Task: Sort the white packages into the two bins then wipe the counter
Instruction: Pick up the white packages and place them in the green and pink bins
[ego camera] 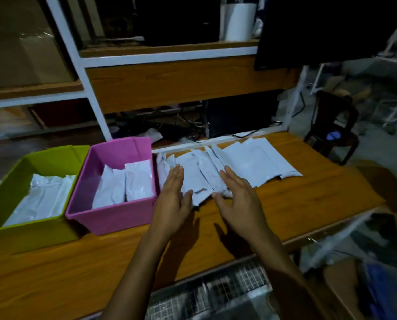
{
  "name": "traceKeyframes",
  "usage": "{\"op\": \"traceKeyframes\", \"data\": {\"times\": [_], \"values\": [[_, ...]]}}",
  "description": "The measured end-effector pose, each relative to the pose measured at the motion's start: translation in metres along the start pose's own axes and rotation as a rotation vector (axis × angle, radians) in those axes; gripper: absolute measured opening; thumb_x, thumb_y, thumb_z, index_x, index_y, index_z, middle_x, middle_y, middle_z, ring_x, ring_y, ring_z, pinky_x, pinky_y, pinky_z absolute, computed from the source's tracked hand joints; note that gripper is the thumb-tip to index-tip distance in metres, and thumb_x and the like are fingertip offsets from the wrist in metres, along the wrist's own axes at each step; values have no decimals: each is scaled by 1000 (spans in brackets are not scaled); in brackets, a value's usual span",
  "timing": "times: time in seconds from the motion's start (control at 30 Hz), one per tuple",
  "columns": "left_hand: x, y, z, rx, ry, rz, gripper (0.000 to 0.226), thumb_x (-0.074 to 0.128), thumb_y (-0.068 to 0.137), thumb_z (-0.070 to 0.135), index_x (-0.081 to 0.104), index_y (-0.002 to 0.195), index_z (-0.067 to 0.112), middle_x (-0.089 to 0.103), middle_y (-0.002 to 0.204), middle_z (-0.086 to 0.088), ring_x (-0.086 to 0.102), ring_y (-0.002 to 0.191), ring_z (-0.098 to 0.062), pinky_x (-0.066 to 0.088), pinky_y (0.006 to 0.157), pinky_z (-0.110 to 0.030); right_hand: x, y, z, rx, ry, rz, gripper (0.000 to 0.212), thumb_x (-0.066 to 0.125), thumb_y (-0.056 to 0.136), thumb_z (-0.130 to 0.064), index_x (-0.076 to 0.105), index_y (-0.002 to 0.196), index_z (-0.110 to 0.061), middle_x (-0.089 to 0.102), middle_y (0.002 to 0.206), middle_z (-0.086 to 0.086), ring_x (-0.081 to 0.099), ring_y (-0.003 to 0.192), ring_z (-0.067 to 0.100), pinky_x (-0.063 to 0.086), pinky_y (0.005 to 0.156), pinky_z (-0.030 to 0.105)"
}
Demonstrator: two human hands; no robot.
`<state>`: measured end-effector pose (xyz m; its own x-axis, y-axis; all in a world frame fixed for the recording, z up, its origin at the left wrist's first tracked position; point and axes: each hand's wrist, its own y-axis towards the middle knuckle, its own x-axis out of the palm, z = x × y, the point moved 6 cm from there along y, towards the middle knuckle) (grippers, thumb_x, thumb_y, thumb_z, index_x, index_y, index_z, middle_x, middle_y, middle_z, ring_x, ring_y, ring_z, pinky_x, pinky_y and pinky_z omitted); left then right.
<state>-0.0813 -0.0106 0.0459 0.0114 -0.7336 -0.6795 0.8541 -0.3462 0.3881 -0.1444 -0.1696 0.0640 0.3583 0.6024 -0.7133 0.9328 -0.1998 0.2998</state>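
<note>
A row of overlapping white packages (246,162) lies on the wooden counter (77,262). To their left stand a pink bin (105,215) holding two or three white packages (138,179) and a green bin (31,234) with more white packages (43,197) inside. My left hand (173,195) hovers flat with fingers apart over the left end of the row. My right hand (238,195) is spread just right of it, over the near edge of a narrow package (194,179). Neither hand grips anything.
A white-framed wooden shelf unit (165,56) rises behind the counter, with a white paper roll (239,21) on it and cables below. A dark monitor (331,28) hangs at the upper right. A dark chair (333,125) stands right of the counter. Wire mesh (216,294) lies below the front edge.
</note>
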Motion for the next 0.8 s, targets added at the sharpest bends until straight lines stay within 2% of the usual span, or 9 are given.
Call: {"op": "traceKeyframes", "data": {"times": [0.1, 0.2, 0.53, 0.6, 0.7, 0.8], "values": [[25, 3, 11, 14, 1, -23, 60, 51, 99, 26, 24, 151, 12, 20, 158, 1, 11, 147, -11, 14, 115, -23, -15, -5, 29, 44, 12, 17, 56, 59, 93, -36, 43, 144, -19, 34, 154, -5, 31, 140, 18, 30, 112, 34], [49, 21, 17, 34, 28, -45, 59, 49, 99, 30, 26, 151, 14, 22, 158, 0, 12, 147, -12, 15, 116, -26, -24, 2, 57, 75, -11, 30, 55, 60, 93, -34, 45, 143, -17, 35, 153, -4, 33, 139, 18, 31, 109, 30], [129, 117, 12, -16, 77, -128, 51, 48, 99, 32, 37, 147, 18, 26, 158, -2, 16, 147, -21, 23, 115, -37, -40, 83, 145, 175, -107, 21, 54, 57, 94, -34, 43, 143, -15, 39, 152, 0, 33, 139, 21, 34, 111, 38], [145, 135, 7, -23, 88, -135, 48, 49, 98, 33, 44, 143, 18, 32, 155, -3, 22, 145, -22, 26, 114, -38, -39, 101, 160, 174, -125, 6, 53, 57, 94, -32, 43, 143, -15, 39, 151, 0, 33, 139, 21, 34, 111, 38], [161, 164, 1, -70, 80, -47, 42, 47, 95, 34, 59, 129, 14, 52, 141, -7, 42, 133, -26, 36, 107, -38, -30, 131, 184, 171, -155, -25, 51, 55, 95, -32, 44, 142, -14, 40, 151, 1, 34, 139, 20, 35, 110, 37], [173, 190, 6, -101, 82, 17, 33, 53, 94, 22, 64, 121, 7, 61, 128, -11, 54, 119, -28, 42, 99, -33, -12, 158, 207, 169, -241, -57, 50, 53, 96, -34, 46, 141, -13, 40, 151, 3, 35, 138, 22, 36, 110, 37]]}}
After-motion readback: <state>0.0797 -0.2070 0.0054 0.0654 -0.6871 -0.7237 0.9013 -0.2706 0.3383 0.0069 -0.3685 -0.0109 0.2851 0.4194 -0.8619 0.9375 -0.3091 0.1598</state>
